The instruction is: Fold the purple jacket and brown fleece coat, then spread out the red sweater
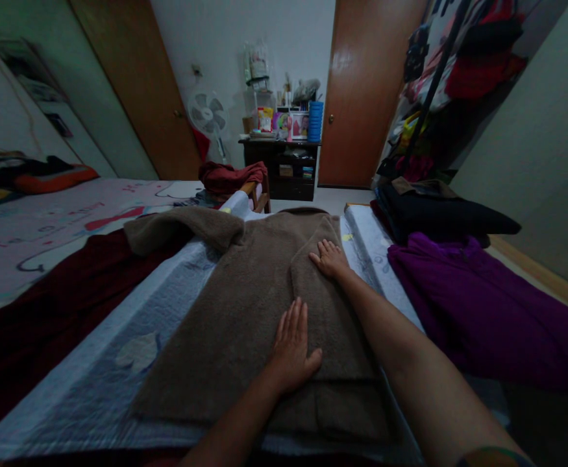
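A brown fleecy garment (235, 311) lies spread on a bed with a pale blue quilted cover (137, 318). Its left sleeve stretches out to the left, while the right side is folded inward over the body. My left hand (294, 347) rests flat on the middle of the garment, fingers together and pointing away from me, thumb out to the right. Farther off and to the right, my right hand (330, 258) lies palm down on the folded part, fingers spread. Neither hand grips anything.
Purple clothing (488, 311) and a dark folded stack (444, 207) lie on the right. Dark red cloth (84, 285) is at the left. A reddish cloth (232, 176) hangs on a wooden chair beyond the bed, before a black cabinet (278, 172) and a fan (208, 115).
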`<state>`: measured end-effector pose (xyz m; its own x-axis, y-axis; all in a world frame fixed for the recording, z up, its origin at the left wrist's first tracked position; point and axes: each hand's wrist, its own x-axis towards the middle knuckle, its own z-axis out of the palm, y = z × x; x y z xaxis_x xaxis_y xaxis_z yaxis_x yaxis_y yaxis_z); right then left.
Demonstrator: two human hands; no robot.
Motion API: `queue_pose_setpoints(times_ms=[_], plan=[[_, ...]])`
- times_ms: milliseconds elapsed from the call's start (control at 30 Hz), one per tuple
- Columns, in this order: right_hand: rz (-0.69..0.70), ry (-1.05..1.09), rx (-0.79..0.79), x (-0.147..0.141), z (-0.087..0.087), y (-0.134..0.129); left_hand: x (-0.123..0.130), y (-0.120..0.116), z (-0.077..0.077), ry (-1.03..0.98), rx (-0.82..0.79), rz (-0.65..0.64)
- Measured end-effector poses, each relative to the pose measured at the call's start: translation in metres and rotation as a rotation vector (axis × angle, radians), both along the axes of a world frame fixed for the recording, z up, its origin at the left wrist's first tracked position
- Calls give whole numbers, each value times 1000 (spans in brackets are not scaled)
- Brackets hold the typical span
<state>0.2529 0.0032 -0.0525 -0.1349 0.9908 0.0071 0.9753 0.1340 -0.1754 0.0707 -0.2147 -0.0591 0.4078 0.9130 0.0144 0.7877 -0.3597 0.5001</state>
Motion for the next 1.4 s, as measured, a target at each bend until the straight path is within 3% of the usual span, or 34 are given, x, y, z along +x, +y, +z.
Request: queue_pose_setpoints(times_ms=[133, 233, 300, 433, 533, 633, 833, 1167, 1400], plan=[[-33, 7, 5, 7, 4, 4, -5, 2, 11, -21, -117, -17], [-30, 27, 13, 9, 9, 6, -12, 17, 20, -75, -171, -34], [19, 46, 31, 4, 12, 5, -14, 38, 25, -108, -98, 21], [261, 101, 69, -11, 10, -3, -8, 98, 28, -85, 95, 129], [335, 96, 80, -18, 5, -8, 4, 139, 24, -27, 98, 130], [338, 66, 105, -16, 1, -4, 15, 161, 12, 19, 65, 105], [296, 46, 54, -2, -2, 21, 18, 161, -8, 79, 125, 133], [158, 42, 4, 9, -4, 61, 16, 159, -16, 79, 151, 142], [3, 50, 23, 19, -11, 77, 16, 157, -13, 73, 130, 142]])
